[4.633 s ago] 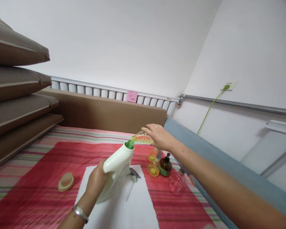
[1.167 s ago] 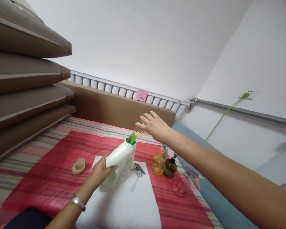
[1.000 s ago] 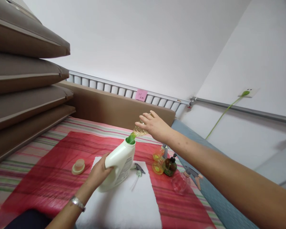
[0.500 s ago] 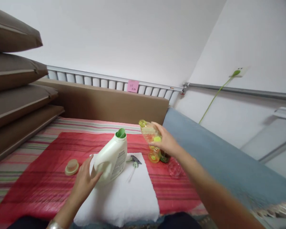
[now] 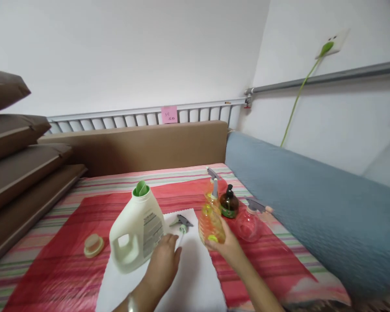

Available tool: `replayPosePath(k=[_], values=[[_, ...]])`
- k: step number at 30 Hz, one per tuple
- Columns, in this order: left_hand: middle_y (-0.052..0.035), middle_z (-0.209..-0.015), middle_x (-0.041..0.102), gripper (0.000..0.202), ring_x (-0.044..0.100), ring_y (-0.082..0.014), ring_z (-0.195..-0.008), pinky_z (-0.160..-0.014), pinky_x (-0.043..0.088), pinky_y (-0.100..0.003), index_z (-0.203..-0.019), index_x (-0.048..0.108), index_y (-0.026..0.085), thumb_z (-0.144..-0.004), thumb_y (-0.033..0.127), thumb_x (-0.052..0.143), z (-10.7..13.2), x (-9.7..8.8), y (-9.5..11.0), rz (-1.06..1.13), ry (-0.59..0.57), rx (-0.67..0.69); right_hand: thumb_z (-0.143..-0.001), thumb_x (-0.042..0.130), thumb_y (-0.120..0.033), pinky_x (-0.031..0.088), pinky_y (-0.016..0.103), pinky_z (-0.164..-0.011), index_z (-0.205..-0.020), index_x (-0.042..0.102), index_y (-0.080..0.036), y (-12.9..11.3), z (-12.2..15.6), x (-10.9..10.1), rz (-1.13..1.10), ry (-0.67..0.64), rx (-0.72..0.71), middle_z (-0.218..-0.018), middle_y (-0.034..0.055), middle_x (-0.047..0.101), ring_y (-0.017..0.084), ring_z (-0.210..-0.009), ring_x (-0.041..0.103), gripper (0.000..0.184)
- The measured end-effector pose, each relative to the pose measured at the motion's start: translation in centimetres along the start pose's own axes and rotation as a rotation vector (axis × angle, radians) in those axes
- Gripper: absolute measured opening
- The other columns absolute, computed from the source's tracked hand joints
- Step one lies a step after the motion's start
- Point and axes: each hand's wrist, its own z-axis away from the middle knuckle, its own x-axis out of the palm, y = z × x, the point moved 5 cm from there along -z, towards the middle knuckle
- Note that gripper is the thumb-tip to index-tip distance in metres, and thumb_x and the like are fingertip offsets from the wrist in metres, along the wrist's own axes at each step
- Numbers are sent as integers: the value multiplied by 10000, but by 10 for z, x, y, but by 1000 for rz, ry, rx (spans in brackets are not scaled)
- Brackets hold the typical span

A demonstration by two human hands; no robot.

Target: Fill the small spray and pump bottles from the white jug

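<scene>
My right hand point(image 5: 226, 242) is wrapped round a clear yellow bottle point(image 5: 210, 223) without a spray head, just right of the white cloth. My left hand point(image 5: 162, 262) is over the cloth, fingers partly curled with a gap at the thumb; I see nothing held in it. Just beyond its fingers lies a grey and green trigger spray head point(image 5: 183, 220) with a thin tube. Left of that hand a large pale detergent jug point(image 5: 134, 234) stands upright, its green spout uncovered. Its pale cap point(image 5: 93, 245) lies further left on the red cover.
Behind the yellow bottle stand yellow spray bottles point(image 5: 213, 196), a dark pump bottle point(image 5: 229, 203) and a pink spray bottle point(image 5: 248, 224). The white cloth point(image 5: 195, 277) lies on a red sheet point(image 5: 58, 242). Brown cushions point(image 5: 22, 149) are stacked left; a blue padded side point(image 5: 312, 186) borders the right.
My right hand has lowered the yellow bottle towards the cloth's right edge. My left hand has moved right, from the jug's left side to near the spray head. The view has shifted.
</scene>
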Motion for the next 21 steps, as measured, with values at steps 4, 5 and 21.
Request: replayPosePath(k=[4,5,21], values=[[-217,-1144,648,349,593,-319,-1113,-961,454,-415,-1130,631,85,-856,246,486,-65,17,18,-183,-100,-128,-580,753,-297,374,478,-1066,-1374,376,-289,17,-4,-10,-58,-2,-2,-1378,100,506,302,-1262,485,879],[-234,-1126,653,354,607,-335,-1089,-935,467,-425,-1111,640,68,-845,262,509,-76,23,16,-207,-110,-171,-573,757,-295,365,479,-1071,-1372,384,-285,20,-6,-13,-55,11,-10,-1382,99,502,303,-1267,479,881],[-81,-721,712,106,667,-246,-756,-644,422,-295,-711,685,172,-714,253,617,-119,10,9,112,-12,-278,-594,768,-216,343,474,-1075,-1381,359,-255,13,3,-17,-171,-94,-11,-1387,108,490,297,-1273,460,888]])
